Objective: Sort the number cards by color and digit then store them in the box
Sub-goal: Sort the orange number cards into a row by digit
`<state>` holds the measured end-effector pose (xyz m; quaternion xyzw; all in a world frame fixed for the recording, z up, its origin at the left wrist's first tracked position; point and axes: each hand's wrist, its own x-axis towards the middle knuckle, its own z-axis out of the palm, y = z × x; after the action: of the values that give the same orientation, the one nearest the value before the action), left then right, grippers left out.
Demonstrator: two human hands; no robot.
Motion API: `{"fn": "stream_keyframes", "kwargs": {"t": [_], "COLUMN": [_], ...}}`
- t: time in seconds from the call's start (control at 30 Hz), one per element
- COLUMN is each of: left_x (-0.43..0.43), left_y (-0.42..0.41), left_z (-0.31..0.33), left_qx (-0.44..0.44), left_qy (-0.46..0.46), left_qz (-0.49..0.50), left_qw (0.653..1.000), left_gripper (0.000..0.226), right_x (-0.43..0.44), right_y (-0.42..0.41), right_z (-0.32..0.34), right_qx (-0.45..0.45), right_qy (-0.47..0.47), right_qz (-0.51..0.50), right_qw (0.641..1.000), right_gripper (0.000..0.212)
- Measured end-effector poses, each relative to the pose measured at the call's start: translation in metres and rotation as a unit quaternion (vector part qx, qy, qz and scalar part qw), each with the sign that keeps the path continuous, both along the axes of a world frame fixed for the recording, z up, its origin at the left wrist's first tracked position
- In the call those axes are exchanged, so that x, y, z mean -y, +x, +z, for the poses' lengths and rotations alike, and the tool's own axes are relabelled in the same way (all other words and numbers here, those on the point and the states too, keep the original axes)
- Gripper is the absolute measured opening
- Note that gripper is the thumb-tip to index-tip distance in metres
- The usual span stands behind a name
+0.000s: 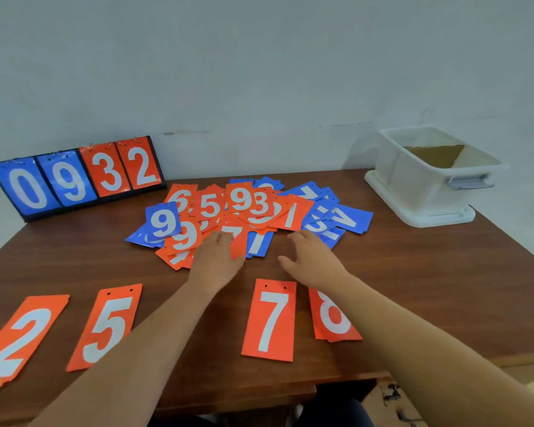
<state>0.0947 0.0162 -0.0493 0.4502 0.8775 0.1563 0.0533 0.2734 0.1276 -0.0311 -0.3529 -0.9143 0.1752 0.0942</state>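
Head view: left hand (218,257), right hand (313,260) outstretched at pile (259,208).

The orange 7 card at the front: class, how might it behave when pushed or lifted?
The orange 7 card looks thin and lies flat on the smooth table, so it probably slides easily yet resists pinching. Being so thin, it is likely light and bendy.

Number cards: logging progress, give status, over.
Left hand on orange 7 card in mixed orange-and-blue card pile, grip unclear; right hand open beside it. Near row of orange cards: 2, 5, 7, 8. Nothing blocking.
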Motion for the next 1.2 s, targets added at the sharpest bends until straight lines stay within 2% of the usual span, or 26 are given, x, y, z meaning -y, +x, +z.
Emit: {"fn": "stream_keyframes", "kwargs": {"t": [0.07, 0.13, 0.27, 0.4, 0.47, 0.6, 0.67, 0.7, 0.77, 0.8, 0.83, 0.87, 0.9, 0.93, 0.97, 1.0, 1.1, 1.2], "left_x": [-0.003, -0.004, 0.005, 0.015, 0.017, 0.020, 0.019, 0.018, 0.015, 0.013, 0.010, 0.007, 0.005, 0.005, 0.006, 0.008, 0.022, 0.038], "left_y": [-0.013, -0.020, -0.025, -0.026, -0.025, -0.022, -0.020, -0.020, -0.014, -0.011, -0.008, -0.006, -0.004, -0.003, -0.003, -0.003, -0.008, -0.019], "left_z": [-0.005, -0.011, -0.019, -0.026, -0.027, -0.024, -0.023, -0.020, -0.009, 0.000, 0.010, 0.020, 0.028, 0.033, 0.033, 0.032, 0.023, 0.017], "left_qx": [0.013, 0.007, -0.105, -0.057, -0.055, -0.049, -0.048, -0.042, 0.021, 0.105, 0.237, 0.395, 0.534, 0.617, 0.657, 0.659, 0.576, 0.530], "left_qy": [-0.050, -0.072, -0.049, -0.006, 0.016, 0.105, 0.153, 0.187, 0.251, 0.260, 0.260, 0.255, 0.252, 0.263, 0.280, 0.296, 0.314, 0.316], "left_qz": [0.001, -0.014, -0.061, -0.073, -0.073, -0.083, -0.069, -0.057, -0.001, 0.043, 0.091, 0.128, 0.146, 0.145, 0.133, 0.122, 0.133, 0.173], "left_qw": [0.999, 0.997, 0.991, 0.996, 0.996, 0.990, 0.985, 0.980, 0.968, 0.959, 0.932, 0.873, 0.794, 0.727, 0.688, 0.681, 0.743, 0.768], "left_gripper": [0.073, 0.071, 0.061, 0.068, 0.064, 0.041, 0.033, 0.030, 0.029, 0.035, 0.042, 0.047, 0.049, 0.049, 0.046, 0.041, 0.031, 0.028], "right_x": [-0.006, -0.014, -0.043, -0.067, -0.065, -0.057, -0.055, -0.053, -0.044, -0.037, -0.027, -0.015, -0.003, 0.008, 0.019, 0.027, 0.038, 0.040], "right_y": [-0.028, -0.050, -0.074, -0.080, -0.080, -0.073, -0.065, -0.060, -0.051, -0.047, -0.045, -0.043, -0.042, -0.041, -0.040, -0.039, -0.037, -0.044], "right_z": [-0.008, -0.016, -0.024, -0.037, -0.041, -0.037, -0.033, -0.029, -0.023, -0.020, -0.015, -0.011, -0.009, -0.009, -0.011, -0.014, -0.022, -0.023], "right_qx": [0.002, 0.009, 0.022, 0.068, 0.073, 0.073, 0.029, -0.028, -0.167, -0.225, -0.263, -0.286, -0.297, -0.297, -0.287, -0.271, -0.238, -0.248], "right_qy": [0.001, 0.018, 0.080, 0.054, 0.109, 0.215, 0.287, 0.316, 0.334, 0.338, 0.345, 0.350, 0.343, 0.332, 0.320, 0.308, 0.249, 0.146], "right_qz": [0.018, 0.033, -0.017, -0.033, -0.020, 0.030, 0.004, -0.024, -0.061, -0.052, -0.028, 0.001, 0.034, 0.073, 0.114, 0.153, 0.215, 0.167], "right_qw": [1.000, 0.999, 0.996, 0.996, 0.991, 0.973, 0.957, 0.948, 0.926, 0.912, 0.900, 0.892, 0.891, 0.892, 0.896, 0.899, 0.914, 0.943], "right_gripper": [0.051, 0.051, 0.060, 0.052, 0.041, 0.023, 0.010, 0.009, 0.015, 0.012, 0.008, 0.008, 0.009, 0.009, 0.009, 0.009, 0.020, 0.033]}}
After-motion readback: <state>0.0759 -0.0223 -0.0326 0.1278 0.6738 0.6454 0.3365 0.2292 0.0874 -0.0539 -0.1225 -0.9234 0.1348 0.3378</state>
